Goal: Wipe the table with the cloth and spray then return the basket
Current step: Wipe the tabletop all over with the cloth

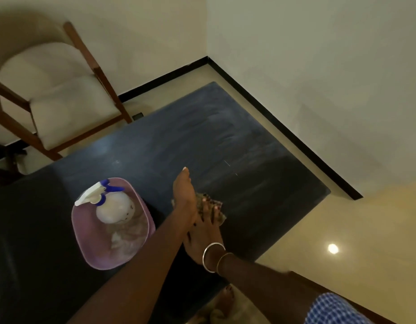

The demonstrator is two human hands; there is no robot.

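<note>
A small patterned cloth [217, 205] lies on the dark table [249, 146] near its right front edge. My right hand [206, 232], with bangles at the wrist, presses on the cloth with spread, straight fingers. My left hand [183, 195] reaches across over the right one and rests on the cloth's left part, fingers stretched out and thumb raised. Most of the cloth is hidden under the two hands. Just left of them stands a pink plastic basket [74, 226]. A white spray bottle [113, 208] with a blue trigger stands upright inside it.
A wooden chair [62, 101] with cream cushions stands at the table's far left corner. Walls with a black skirting close off the far and right sides. Glossy floor runs along the table's right edge. My foot [225, 298] shows below the near edge.
</note>
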